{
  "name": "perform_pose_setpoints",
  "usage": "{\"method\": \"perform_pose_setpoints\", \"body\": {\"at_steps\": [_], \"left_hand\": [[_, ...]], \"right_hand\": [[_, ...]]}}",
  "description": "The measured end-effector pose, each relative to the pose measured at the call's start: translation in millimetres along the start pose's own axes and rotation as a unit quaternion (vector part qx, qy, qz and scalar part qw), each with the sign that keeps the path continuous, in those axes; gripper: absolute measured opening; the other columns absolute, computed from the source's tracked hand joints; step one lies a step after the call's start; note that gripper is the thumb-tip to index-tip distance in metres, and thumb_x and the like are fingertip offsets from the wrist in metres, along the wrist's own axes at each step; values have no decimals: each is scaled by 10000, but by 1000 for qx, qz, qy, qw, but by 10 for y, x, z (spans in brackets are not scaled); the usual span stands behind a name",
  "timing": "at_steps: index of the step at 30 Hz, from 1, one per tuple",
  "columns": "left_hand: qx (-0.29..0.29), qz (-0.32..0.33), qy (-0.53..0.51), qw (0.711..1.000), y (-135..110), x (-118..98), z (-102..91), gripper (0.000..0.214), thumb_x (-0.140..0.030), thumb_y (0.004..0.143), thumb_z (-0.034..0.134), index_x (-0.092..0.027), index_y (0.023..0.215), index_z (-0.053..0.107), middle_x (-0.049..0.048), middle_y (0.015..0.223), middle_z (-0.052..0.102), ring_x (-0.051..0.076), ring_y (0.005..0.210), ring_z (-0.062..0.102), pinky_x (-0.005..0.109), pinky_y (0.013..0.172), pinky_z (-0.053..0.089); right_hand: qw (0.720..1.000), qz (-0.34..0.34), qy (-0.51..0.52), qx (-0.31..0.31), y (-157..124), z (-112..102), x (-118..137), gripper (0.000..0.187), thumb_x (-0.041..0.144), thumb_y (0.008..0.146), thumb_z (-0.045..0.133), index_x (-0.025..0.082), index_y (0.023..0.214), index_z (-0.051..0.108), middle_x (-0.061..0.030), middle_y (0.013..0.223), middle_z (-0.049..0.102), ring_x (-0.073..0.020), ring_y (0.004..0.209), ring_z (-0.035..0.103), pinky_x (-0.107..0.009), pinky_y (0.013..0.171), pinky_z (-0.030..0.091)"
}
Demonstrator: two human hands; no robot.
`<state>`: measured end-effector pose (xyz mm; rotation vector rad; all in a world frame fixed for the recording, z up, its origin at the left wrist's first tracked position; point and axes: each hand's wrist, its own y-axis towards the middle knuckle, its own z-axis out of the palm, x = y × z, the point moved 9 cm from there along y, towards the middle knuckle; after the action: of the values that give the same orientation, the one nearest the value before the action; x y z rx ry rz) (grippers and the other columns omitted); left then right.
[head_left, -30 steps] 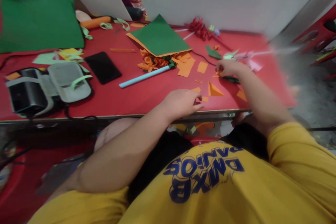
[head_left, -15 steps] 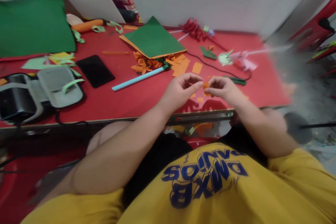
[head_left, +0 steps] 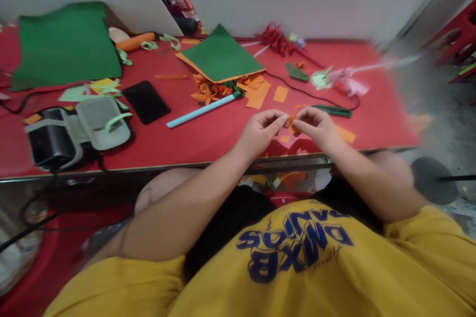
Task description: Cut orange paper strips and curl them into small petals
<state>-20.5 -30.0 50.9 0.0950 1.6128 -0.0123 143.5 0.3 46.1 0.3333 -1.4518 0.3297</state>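
A small folded piece of orange paper (head_left: pixel 292 123) is pinched between my two hands, above the front part of the red table (head_left: pixel 208 143). My left hand (head_left: pixel 263 126) has thumb and fingers closed on its left side. On its right side, my right hand (head_left: pixel 315 124) grips it between thumb and fingers. Its exact shape is partly hidden by my fingertips. Below my hands lie little orange paper scraps (head_left: pixel 284 139). Just beyond, a blue stick (head_left: pixel 204 110) lies near orange paper flowers (head_left: pixel 208 90) and flat orange paper pieces (head_left: pixel 258 95).
Green and orange sheets (head_left: pixel 221 54) lie at the back middle. A black phone (head_left: pixel 146 101) and an open grey case (head_left: pixel 104 121) are at left, below a large green sheet (head_left: pixel 69 44). Dark green scissors (head_left: pixel 334 111) lie right of my hands; a red paper flower (head_left: pixel 277 39) is behind.
Both hands have come closer together, and the left fingers now touch the orange paper that the right hand held. The whole view has shifted slightly, showing more of the table's left.
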Motion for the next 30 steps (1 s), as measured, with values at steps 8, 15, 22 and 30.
{"method": "perform_pose_setpoints", "body": {"at_steps": [8, 15, 22, 30], "left_hand": [[7, -56, -44, 997, -18, 97, 0, 512, -701, 805, 979, -218, 883, 829, 32, 870, 762, 131, 711, 513, 296, 658, 434], [17, -88, -80, 993, 0, 188, 2, 564, -723, 749, 1052, -221, 929, 866, 16, 865, 737, 125, 737, 552, 271, 663, 438], [62, -111, -181, 975, 6, 297, 98, 640, -629, 671, 1166, -266, 1154, 955, 47, 1073, 855, 122, 842, 693, 239, 720, 513], [88, -116, -208, 967, -37, 317, 176, 665, -694, 641, 1174, -270, 1112, 972, 49, 1016, 857, 135, 851, 715, 262, 763, 559]], "right_hand": [[1000, 3, -9, 8, -25, 44, 20, 490, 604, 793, 1075, 271, 830, 718, 7, 776, 751, -190, 739, 700, -381, 767, 646], [999, 35, 18, 7, 1, 33, -66, 572, 657, 738, 1107, 268, 823, 696, 25, 769, 694, -159, 691, 625, -318, 651, 510], [986, 92, 134, 16, -20, 94, -122, 730, 623, 570, 1220, 256, 821, 641, 46, 793, 720, -122, 694, 609, -268, 658, 503], [984, 95, 153, 11, -16, 121, -168, 828, 602, 526, 1241, 265, 837, 552, 65, 786, 725, -119, 687, 657, -248, 646, 544]]}}
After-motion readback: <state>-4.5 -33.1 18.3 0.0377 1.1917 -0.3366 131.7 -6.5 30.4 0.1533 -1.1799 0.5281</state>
